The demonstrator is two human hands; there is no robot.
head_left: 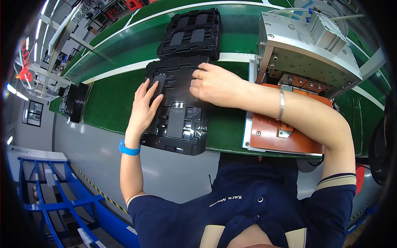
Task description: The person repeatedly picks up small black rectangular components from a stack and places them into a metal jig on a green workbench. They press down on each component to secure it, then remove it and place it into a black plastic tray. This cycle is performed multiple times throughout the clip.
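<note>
Below my hands lies a black moulded plastic tray (pixel 171 145) with shaped pockets. Flat dark rectangular pieces sit in it, one at the near right (pixel 175 122) and another at the upper left (pixel 159 84). My left hand (pixel 144 106) rests along the tray's left side, fingers spread, their tips at the upper-left piece. Over the tray's upper right, my right hand (pixel 215 86) has its fingers curled together. Whatever they grip is hidden; the dark area beside the fingertips is blurred.
A second black tray (pixel 188 35) with similar flat pieces stands behind. On the right is a metal press-like fixture (pixel 306 45) above an orange-brown base plate (pixel 285 138). Stacked black trays (pixel 73 101) stand at the left end of the green bench (pixel 109 103). A blue metal frame (pixel 62 202) is lower left.
</note>
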